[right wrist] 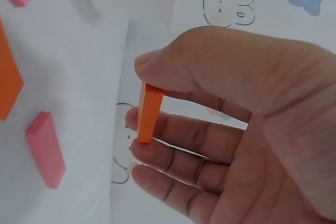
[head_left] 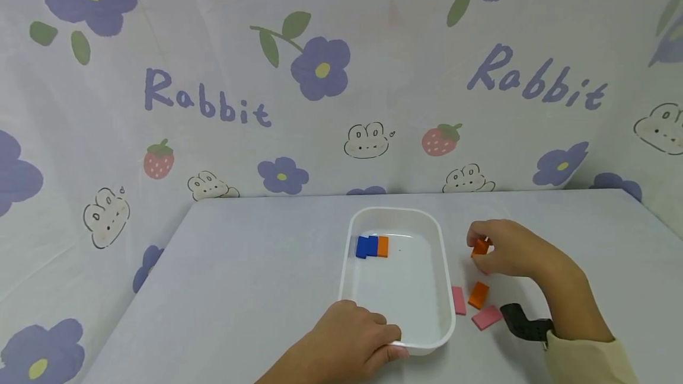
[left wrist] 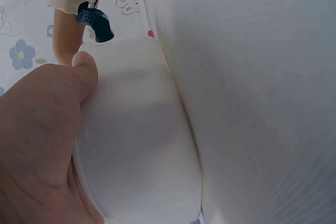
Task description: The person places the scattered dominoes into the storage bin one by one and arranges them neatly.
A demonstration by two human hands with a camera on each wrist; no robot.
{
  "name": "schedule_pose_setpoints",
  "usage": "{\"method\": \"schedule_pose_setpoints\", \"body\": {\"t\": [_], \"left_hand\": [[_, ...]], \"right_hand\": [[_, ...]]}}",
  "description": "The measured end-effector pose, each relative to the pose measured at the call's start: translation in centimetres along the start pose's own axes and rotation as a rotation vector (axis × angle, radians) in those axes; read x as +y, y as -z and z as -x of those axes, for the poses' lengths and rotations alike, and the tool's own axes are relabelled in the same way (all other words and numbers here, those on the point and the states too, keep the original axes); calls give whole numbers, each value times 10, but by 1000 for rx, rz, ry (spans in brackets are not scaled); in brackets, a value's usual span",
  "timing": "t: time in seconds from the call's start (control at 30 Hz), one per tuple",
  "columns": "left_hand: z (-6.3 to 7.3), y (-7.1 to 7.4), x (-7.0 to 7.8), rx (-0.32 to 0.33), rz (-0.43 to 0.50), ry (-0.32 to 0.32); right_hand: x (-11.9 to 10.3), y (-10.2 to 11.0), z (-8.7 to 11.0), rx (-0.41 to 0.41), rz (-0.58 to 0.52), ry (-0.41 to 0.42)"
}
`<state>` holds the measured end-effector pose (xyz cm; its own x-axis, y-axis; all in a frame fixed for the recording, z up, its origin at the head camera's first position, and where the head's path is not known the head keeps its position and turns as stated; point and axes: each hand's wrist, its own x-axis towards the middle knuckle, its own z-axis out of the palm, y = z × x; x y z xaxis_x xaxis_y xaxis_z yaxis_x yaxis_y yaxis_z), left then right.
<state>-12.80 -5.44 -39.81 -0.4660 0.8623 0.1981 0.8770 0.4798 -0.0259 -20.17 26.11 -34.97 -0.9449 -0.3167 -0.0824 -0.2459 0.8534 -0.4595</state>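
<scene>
My right hand [head_left: 509, 250] pinches an orange block [right wrist: 150, 114], a thin domino-like piece, between thumb and fingers to the right of a white plastic tray [head_left: 405, 298]. The right wrist view shows the block upright, off the table. My left hand [head_left: 347, 336] grips the tray's near left rim, fingers over the edge and thumb on the outer wall. Inside the tray, two blue blocks [head_left: 367, 246] and an orange block [head_left: 382, 246] lie side by side near its far left. In the left wrist view the tray's outer wall [left wrist: 136, 140] fills the middle.
Beside the tray's right side lie another orange block [head_left: 478, 296], a pink block [head_left: 459, 301] and a second pink block [head_left: 487, 317]. One more pink block [right wrist: 46, 150] lies near my right hand. A patterned cloth [head_left: 331, 153] hangs behind the white table [head_left: 256, 277].
</scene>
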Motion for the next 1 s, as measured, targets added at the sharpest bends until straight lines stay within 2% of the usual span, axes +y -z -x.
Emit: {"method": "schedule_pose_setpoints", "body": {"t": [0.23, 0.4, 0.73, 0.87, 1.0], "left_hand": [[0, 0, 0, 10, -5, -6], [0, 0, 0, 19, -3, -8], [-1, 2, 0, -3, 28, -3], [-1, 2, 0, -20, 42, -1], [-2, 3, 0, -57, 58, 9]], "right_hand": [[-8, 4, -1, 43, 35, 82], [-17, 2, -2, 106, 72, 128], [-35, -15, -10, 240, 104, 215], [-44, -24, -15, 257, 118, 244], [-52, -31, -19, 238, 120, 254]]}}
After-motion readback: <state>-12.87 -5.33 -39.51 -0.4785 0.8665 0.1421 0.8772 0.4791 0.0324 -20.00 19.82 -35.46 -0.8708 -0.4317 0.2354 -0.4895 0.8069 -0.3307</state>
